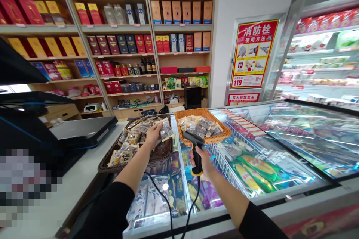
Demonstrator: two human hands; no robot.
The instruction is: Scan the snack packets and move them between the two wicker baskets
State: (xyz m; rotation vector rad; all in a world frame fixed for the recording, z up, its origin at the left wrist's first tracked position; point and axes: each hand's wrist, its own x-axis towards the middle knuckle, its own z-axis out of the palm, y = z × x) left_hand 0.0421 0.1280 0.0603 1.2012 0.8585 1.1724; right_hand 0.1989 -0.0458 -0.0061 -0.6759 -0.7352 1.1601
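Note:
In the head view my right hand (204, 160) is wrapped around the grip of a black and yellow barcode scanner (197, 157), whose cable hangs down toward me. The scanner's head is just in front of an orange wicker basket (224, 134) with small clear-wrapped snack packets (199, 126) in it. Over a dark brown wicker basket (162, 153) on the left reaches my left hand (153, 134), its fingers closed on a snack packet (166, 130). More packets (127, 147) with dark print lie heaped in that basket. My left fingertips are partly hidden.
Both baskets rest on a glass-topped chest freezer (252, 115) with bagged goods inside. At the left are a counter (86, 171) and a dark flat device (86, 129). Shelves of boxed goods (120, 44) stand behind, with a lit refrigerated display (322, 52) at right.

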